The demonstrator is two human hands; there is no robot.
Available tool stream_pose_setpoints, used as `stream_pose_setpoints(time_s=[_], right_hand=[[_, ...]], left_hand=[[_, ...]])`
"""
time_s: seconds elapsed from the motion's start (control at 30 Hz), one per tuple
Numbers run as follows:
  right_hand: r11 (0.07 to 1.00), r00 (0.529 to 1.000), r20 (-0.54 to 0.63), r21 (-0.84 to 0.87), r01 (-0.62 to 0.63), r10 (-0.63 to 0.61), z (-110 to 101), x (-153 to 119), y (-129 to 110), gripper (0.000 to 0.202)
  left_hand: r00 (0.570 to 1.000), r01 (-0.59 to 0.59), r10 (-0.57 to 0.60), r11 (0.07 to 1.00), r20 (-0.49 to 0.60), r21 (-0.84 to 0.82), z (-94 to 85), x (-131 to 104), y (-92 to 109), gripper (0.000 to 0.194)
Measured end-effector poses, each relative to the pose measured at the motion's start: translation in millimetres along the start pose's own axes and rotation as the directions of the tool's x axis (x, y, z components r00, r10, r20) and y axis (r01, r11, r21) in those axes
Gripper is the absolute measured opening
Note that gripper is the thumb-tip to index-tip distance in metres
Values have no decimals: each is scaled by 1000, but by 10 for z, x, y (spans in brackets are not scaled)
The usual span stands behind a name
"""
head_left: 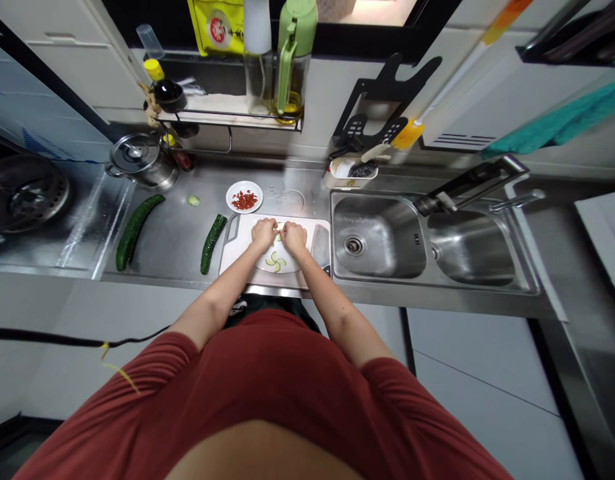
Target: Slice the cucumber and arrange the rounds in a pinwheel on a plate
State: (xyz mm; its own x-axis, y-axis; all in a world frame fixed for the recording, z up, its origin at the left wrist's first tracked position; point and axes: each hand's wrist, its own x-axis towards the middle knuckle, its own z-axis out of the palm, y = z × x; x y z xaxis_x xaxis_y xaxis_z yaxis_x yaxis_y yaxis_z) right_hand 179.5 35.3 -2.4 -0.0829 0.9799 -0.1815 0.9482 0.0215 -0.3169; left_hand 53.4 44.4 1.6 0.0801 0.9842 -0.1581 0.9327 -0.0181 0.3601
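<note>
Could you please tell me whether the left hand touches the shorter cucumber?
Apart: the head view shows the cutting board between the left hand and the shorter cucumber.

The cutting board (243, 245) sits by the counter's (174, 250) front edge, the sink (383, 220) to its right, a short cucumber (213, 244) to its left. On the board, a plate (292, 265) of cucumber slices (276, 261) sits near the front edge and a knife (320, 245) by the right edge. Far left, a pot (152, 170) stands behind a long cucumber (137, 231).
</note>
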Motion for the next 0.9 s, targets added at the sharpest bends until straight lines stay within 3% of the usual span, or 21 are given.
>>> stream_pose_setpoints(time_s=[0.27, 0.6, 0.9], right_hand=[[997, 999, -48, 78, -2, 5, -8, -20, 49, 15], [977, 990, -123, 207, -49, 76, -7, -122, 259, 17], [963, 993, -120, 267, 18, 15, -18, -429, 119, 15]], left_hand=[[999, 39, -40, 998, -16, -58, -37, -3, -7, 15], [984, 131, -146, 981, -100, -145, -77, -78, -220, 22], [976, 179, -197, 969, -97, -171, -124, -121, -316, 21]])
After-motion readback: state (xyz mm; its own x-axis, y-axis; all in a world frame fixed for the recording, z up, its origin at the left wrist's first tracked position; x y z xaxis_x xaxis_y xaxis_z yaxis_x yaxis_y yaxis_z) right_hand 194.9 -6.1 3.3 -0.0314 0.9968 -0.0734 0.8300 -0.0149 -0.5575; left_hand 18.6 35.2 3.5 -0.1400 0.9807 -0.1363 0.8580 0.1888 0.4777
